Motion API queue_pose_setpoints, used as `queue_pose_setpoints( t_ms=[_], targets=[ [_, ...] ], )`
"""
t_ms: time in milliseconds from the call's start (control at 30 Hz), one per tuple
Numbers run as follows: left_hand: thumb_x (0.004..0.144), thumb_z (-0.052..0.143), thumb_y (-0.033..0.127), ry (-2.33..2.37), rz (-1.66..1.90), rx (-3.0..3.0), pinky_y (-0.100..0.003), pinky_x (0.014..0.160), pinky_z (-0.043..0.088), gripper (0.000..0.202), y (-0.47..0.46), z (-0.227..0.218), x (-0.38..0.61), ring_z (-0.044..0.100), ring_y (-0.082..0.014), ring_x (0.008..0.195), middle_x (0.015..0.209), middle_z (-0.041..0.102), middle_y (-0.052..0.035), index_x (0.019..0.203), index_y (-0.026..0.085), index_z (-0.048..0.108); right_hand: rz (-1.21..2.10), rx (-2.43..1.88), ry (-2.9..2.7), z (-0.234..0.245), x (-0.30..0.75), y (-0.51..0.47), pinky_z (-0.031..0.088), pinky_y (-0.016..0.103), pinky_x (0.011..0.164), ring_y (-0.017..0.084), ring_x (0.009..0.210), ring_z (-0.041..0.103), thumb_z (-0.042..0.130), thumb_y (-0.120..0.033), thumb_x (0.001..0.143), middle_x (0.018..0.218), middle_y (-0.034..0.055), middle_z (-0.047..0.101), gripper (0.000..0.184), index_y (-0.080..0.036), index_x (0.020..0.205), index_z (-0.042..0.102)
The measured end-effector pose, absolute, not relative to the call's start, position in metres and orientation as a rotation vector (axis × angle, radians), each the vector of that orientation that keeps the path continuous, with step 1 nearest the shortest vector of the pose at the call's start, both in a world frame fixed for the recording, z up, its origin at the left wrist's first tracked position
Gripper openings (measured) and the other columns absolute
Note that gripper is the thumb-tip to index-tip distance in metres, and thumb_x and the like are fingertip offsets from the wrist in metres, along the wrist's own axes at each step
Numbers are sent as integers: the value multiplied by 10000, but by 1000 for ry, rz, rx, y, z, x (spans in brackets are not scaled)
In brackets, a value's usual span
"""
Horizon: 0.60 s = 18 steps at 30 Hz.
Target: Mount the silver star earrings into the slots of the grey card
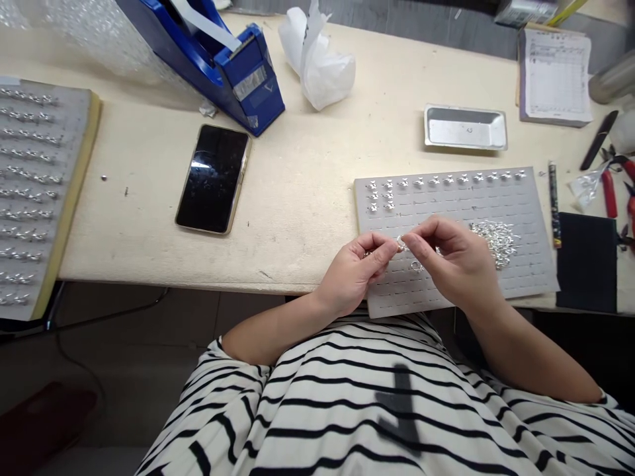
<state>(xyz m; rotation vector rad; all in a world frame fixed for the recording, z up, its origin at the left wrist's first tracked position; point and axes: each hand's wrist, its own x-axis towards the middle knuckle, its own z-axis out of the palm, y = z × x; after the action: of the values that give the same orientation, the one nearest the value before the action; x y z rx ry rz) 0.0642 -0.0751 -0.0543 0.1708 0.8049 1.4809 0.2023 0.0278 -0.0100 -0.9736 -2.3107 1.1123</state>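
Observation:
My left hand (358,270) and my right hand (455,266) meet over the grey slotted foam board (407,301). Their fingertips pinch one small silver ring (401,243), partly hidden by the fingers. Another bit of silver shows by the left fingers, too small to name. Just below the right fingertips lies a loose silver ring (415,266). A pile of small silver pieces (496,243) rests on the board, to the right of my right hand. Silver pieces (449,179) stand in slots along the board's far row, with several more at its left end.
Beyond the board lies a metal tray (465,128). A phone (213,178), a blue tape dispenser (251,79) and crumpled white plastic (325,69) are further left. At far left stands another filled board (74,152). Rightward are a pencil (554,205), a black pad (586,264) and red-handled pliers (609,193).

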Motion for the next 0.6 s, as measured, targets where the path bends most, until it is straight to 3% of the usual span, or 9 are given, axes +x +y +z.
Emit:
queue_pose_setpoints(
  t_ms=[100, 200, 333, 500, 600],
  targets=[
    [806, 875, 470, 846, 1497, 185, -177, 489, 274, 380, -74, -54, 65, 336, -47, 548, 632, 462, 65, 798, 163, 652, 950, -860, -2340, -12, 206, 25, 524, 256, 676, 106, 730, 624, 699, -250, 977, 876, -25, 717, 35, -261, 1010, 703],
    [808, 867, 496, 888, 1507, 207, -183, 505, 297, 397, -74, -54, 66, 330, -57, 547, 594, 435, 73, 785, 173, 636, 759, -659, -2352, -13, 209, 21, 565, 262, 775, 120, 821, 682, 736, -153, 937, 974, -9, 748, 225, -270, 1123, 685],
    [840, 839, 506, 913, 1518, 253, -189, 513, 308, 397, -75, -57, 68, 332, -63, 554, 608, 426, 74, 787, 184, 613, 656, -491, -2445, -14, 209, 17, 589, 259, 843, 139, 915, 727, 718, -60, 918, 1023, 15, 763, 314, -252, 1162, 669],
    [915, 743, 558, 1034, 1484, 394, -221, 522, 312, 379, -78, -61, 65, 342, -70, 564, 674, 459, 61, 859, 201, 630, 738, -581, -2519, -11, 208, 16, 581, 224, 779, 110, 820, 708, 718, -113, 940, 928, -21, 746, 215, -249, 1092, 650],
    [943, 695, 581, 1127, 1443, 525, -244, 554, 328, 388, -80, -60, 61, 362, -85, 589, 695, 480, 50, 868, 206, 630, 808, -532, -2528, -10, 210, 18, 582, 224, 807, 108, 867, 712, 698, -102, 952, 976, -9, 746, 198, -244, 1083, 653]
  ],
)
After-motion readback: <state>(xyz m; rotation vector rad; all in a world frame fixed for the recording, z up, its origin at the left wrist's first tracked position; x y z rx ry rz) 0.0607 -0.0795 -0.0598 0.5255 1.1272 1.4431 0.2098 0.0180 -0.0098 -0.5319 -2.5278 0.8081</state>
